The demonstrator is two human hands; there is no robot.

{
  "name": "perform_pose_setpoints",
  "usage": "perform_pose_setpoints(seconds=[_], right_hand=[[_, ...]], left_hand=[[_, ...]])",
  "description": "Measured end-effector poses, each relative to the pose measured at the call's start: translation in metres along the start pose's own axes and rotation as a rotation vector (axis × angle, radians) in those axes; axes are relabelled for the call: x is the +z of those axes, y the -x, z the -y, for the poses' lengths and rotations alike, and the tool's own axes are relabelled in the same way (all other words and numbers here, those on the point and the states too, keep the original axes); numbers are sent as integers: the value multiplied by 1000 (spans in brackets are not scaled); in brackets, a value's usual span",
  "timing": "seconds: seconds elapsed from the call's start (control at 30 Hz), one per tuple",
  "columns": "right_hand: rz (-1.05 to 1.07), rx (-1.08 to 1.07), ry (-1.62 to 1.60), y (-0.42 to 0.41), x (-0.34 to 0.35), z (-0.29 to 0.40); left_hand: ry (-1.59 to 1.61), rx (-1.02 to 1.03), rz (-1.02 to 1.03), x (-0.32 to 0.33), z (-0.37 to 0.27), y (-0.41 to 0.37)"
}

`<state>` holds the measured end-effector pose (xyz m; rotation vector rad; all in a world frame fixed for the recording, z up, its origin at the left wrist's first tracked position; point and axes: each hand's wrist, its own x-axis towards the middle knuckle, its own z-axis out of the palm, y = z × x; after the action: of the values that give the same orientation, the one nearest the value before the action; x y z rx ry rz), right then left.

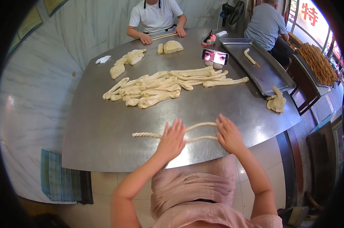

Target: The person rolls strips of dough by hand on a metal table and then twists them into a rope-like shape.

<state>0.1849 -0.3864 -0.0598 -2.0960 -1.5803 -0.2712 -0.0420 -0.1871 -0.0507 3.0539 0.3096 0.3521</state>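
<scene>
On the steel table two thin dough strands [201,138] run between my hands. My left hand [171,140] lies flat, palm down, over them, hiding the part beneath it. A twisted dough end [145,134] sticks out to the left of that hand. My right hand [229,134] rests flat on the right ends of the strands, whose tips it covers. Neither hand is closed around the dough. Beyond my hands lies a pile of thick dough strips [157,87], some stacked across one another.
A metal tray [270,72] at the right holds one twisted dough piece [249,57]. A dough lump [276,101] sits by its near corner. A propped phone [214,57] stands behind the pile. Across the table, a person's hands [145,38] touch dough strands. Fried twists [317,62] are heaped far right.
</scene>
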Motion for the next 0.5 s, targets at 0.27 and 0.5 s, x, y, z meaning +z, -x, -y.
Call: perform_pose_setpoints(seconds=[0.27, 0.5], right_hand=[[177, 241, -203, 23, -10, -8], [-124, -161, 63, 17, -2, 9]], left_hand=[[365, -245, -210, 16, -30, 23], [194, 79, 27, 18, -18, 32]])
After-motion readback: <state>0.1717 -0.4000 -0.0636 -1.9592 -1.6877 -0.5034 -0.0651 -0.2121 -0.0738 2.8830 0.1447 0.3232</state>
